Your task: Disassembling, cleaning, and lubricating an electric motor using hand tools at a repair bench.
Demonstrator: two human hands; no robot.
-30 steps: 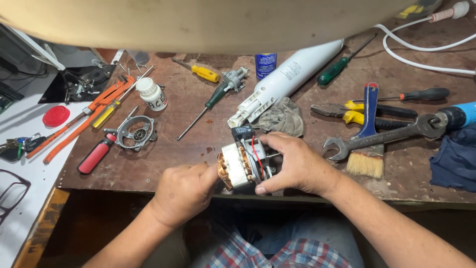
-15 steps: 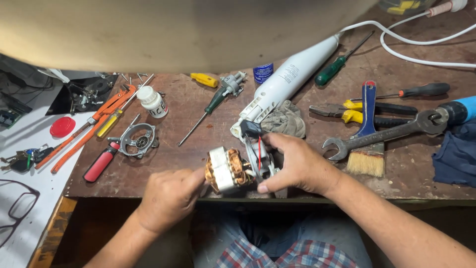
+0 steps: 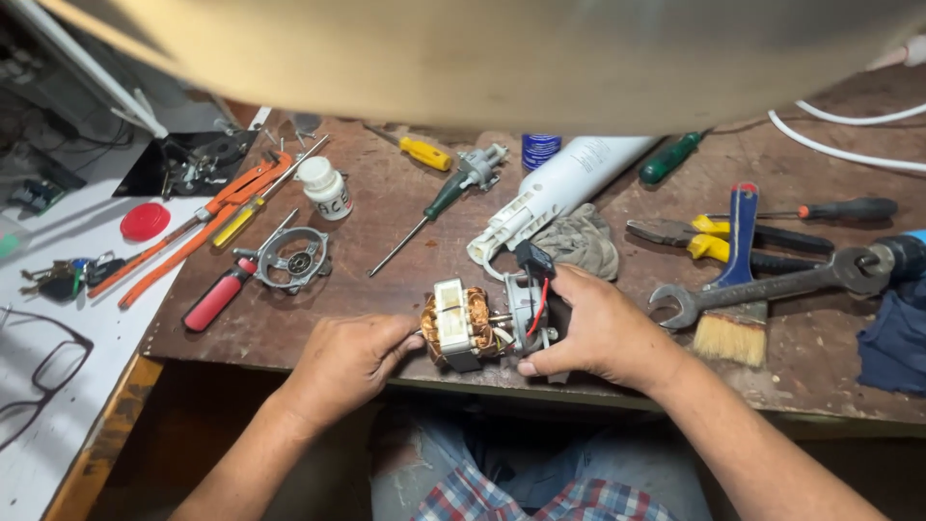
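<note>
Head view is showing the small electric motor with copper windings (image 3: 463,328) at the near edge of the brown wooden desk (image 3: 386,232). The right hand (image 3: 598,333) is clamping its grey metal end frame, the left hand (image 3: 347,362) is pinching the winding side. It is probably heavy and stiff, but the thin wires are looking fragile, so the metal frame seems the safer hold.

Even, fairly bright light falls from above on the worktop (image 3: 405,241); shadows are soft. A blurred pale shape fills the top; edges bend slightly.

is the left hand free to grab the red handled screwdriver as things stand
Probably not yet: the left hand is gripping the small electric motor with the right hand. The path to the red-handled screwdriver looks unobstructed.
</note>
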